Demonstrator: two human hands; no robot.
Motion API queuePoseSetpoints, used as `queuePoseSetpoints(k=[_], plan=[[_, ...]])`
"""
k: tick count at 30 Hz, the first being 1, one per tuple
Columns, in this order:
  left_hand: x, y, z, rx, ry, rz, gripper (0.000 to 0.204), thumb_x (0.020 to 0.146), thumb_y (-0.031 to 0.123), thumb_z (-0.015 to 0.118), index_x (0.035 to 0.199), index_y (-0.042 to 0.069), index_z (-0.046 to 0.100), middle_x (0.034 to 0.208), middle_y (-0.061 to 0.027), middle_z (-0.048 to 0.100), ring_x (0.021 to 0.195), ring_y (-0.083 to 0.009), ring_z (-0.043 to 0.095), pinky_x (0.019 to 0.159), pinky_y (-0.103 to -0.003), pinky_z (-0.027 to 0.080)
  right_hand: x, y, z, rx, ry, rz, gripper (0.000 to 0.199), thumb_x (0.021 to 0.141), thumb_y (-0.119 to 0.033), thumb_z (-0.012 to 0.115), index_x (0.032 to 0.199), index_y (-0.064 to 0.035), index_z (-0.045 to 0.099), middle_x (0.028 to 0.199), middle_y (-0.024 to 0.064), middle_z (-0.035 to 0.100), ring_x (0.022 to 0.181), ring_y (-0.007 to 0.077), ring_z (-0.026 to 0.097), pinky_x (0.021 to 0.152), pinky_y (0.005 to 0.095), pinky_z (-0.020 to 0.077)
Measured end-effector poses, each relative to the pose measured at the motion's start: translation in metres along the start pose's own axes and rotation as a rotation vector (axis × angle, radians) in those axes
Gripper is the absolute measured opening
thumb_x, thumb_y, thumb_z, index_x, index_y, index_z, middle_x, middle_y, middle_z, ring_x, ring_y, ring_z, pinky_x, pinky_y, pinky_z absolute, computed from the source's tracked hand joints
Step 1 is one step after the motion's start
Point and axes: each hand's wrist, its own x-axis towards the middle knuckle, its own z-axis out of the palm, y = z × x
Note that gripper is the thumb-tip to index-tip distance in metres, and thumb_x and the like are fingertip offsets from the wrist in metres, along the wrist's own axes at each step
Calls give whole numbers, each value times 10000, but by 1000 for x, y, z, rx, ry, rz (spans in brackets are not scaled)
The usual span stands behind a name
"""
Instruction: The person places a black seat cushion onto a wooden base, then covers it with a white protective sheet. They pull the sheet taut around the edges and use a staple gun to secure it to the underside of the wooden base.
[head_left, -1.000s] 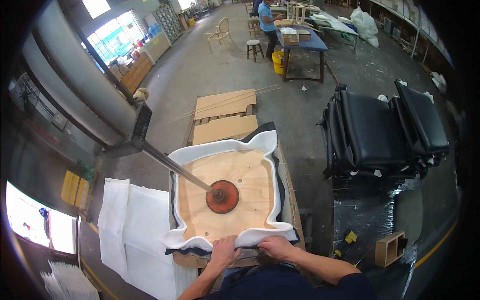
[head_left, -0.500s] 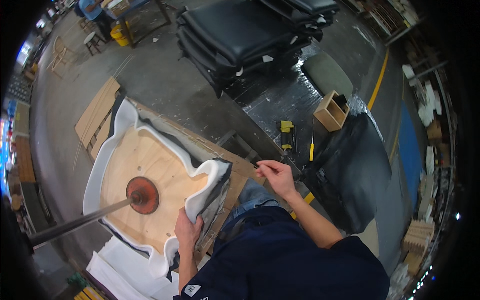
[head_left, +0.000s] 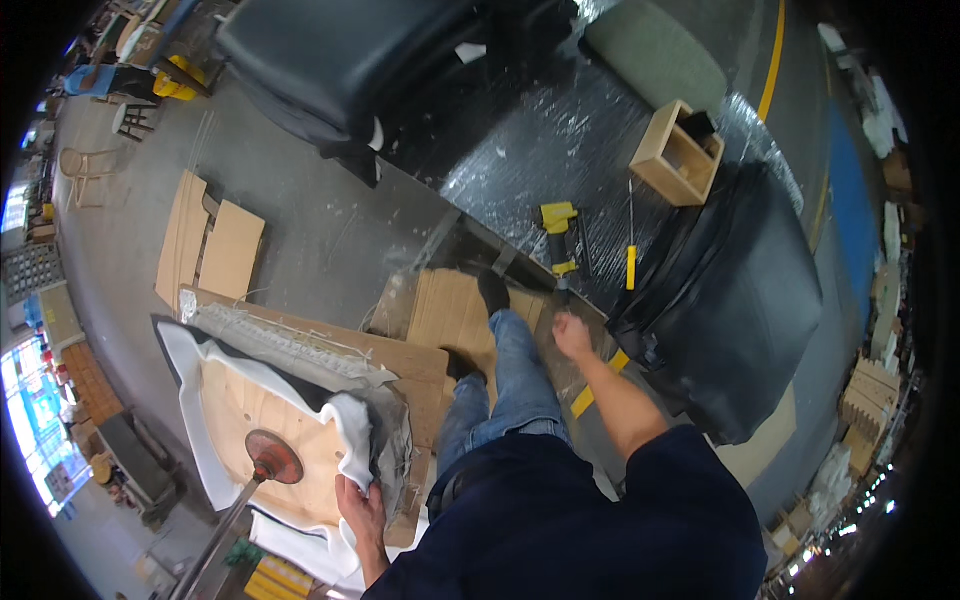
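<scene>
A wooden panel (head_left: 225, 405) lies at the lower left, wrapped round its edge by white padding (head_left: 352, 435) with dark cover material behind it. A red round pad on a metal rod (head_left: 275, 457) presses on the middle of the panel. My left hand (head_left: 362, 508) grips the padding at the panel's near right edge, thumb and fingers closed on it. My right hand (head_left: 573, 337) hovers with curled fingers just below a yellow and black air stapler (head_left: 558, 235); whatever it may hold is hidden. Beside the stapler lies a yellow-handled screwdriver (head_left: 631, 265).
A plastic-covered table (head_left: 520, 170) bears a wooden box (head_left: 668, 150), a grey-green padded panel (head_left: 655, 50) and black upholstered pieces (head_left: 735, 310). More black upholstered pieces (head_left: 320, 60) are stacked at the top. Cardboard (head_left: 235, 250) lies on the floor at left.
The view has shifted, bringing my legs and more floor into sight. My right hand's fingers now curl in below the stapler. My left hand stays on the padding.
</scene>
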Motion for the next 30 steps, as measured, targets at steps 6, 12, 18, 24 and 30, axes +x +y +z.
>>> queuePoseSetpoints(k=[6,12,18,24,30], plan=[[10,30,7,-47,42,-155,330,787,-29,594,1117,-17,602,1033,-147,548,966,-305,581,830,-371,479,90,-73,-28,-88,311,40,844,831,-116,725,1567,-115,311,1176,261,543,1111,444,548,960,514,464],[5,28,15,-25,109,-313,446,815,58,695,1225,-30,543,1147,-212,568,1057,-346,571,959,-452,452,153,-122,-38,-131,348,306,950,838,-154,745,1608,-129,190,1224,277,548,1168,447,546,975,536,480],[-2,6,44,136,228,-351,535,782,217,791,1228,-6,597,1113,-238,658,1035,-413,620,917,-501,480,177,-136,-62,-121,350,245,839,839,-20,652,1548,48,207,1201,312,633,1140,440,643,988,485,525],[6,31,23,272,324,-427,568,767,311,807,1223,52,590,1066,-163,627,1091,-365,549,966,-485,365,195,-62,-29,-58,134,-77,1057,817,-137,748,1606,-4,58,1585,283,321,1428,436,401,1181,449,340],[11,20,29,145,508,-258,355,845,260,747,1110,63,616,996,-104,605,990,-321,558,885,-455,363,176,-42,-93,236,-106,-69,622,845,-82,663,1412,27,432,1162,119,599,904,217,616,810,350,511]])
